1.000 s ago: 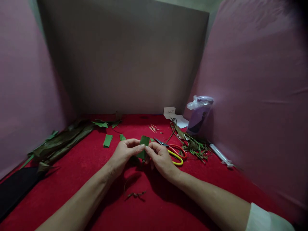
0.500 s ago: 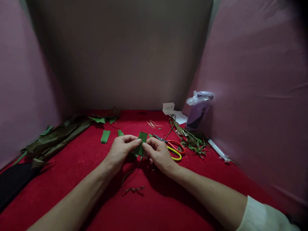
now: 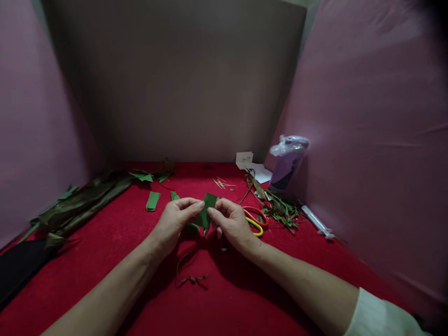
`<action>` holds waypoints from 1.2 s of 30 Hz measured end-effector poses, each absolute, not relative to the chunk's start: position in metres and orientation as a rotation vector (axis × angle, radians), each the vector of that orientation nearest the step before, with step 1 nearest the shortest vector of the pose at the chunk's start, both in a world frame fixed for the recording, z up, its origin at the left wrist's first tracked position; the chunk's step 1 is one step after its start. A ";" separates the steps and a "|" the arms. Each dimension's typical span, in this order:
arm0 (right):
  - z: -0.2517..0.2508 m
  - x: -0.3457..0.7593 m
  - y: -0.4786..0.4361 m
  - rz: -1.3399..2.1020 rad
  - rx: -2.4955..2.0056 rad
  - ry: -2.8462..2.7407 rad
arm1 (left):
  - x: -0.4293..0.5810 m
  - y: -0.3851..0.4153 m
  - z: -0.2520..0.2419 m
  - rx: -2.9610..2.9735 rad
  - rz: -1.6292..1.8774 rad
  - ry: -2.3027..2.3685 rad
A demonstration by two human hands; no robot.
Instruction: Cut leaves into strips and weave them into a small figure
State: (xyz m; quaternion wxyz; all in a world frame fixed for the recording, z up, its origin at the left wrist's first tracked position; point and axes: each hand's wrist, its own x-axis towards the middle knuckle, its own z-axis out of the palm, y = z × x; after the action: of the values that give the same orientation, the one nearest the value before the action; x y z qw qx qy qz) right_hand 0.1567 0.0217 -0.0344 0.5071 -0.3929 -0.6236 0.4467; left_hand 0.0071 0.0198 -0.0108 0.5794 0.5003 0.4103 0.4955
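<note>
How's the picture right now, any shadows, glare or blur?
Head view: dim, upper right corner black; head view: dark shadows on the red surface between the forearms; head view: glare on the clear plastic; head view: left hand, right hand and green piece fairly clear, marks on the white card unreadable.

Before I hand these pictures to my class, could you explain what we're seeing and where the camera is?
There is no machine here, just a person's bare left hand and right hand. One camera, worn on the person's head, looks forward and down, so the arms reach in from the bottom edge. Both hands pinch a green piece. On the red surface, scissors lie beside the right hand, with scraps and a syringe farther right. Thin sticks lie beyond the hands; brownish leaves lie at left.
</note>
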 end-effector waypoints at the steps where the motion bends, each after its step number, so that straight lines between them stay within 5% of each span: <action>1: -0.035 0.157 0.022 1.079 -0.948 -1.496 | 0.007 0.020 -0.011 1.160 1.159 0.965; 27: -0.035 0.157 0.022 1.076 -0.849 -1.418 | 0.011 0.019 -0.013 1.086 1.132 1.039; 36: -0.039 0.165 0.024 0.591 -0.764 -1.722 | 0.009 0.018 -0.013 1.033 1.120 0.940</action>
State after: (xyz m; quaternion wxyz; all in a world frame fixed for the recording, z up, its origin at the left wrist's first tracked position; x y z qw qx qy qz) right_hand 0.1650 0.0237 -0.0389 0.5511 -0.3228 -0.7278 0.2496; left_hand 0.0086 0.0182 -0.0131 0.6253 0.4504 0.4097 0.4881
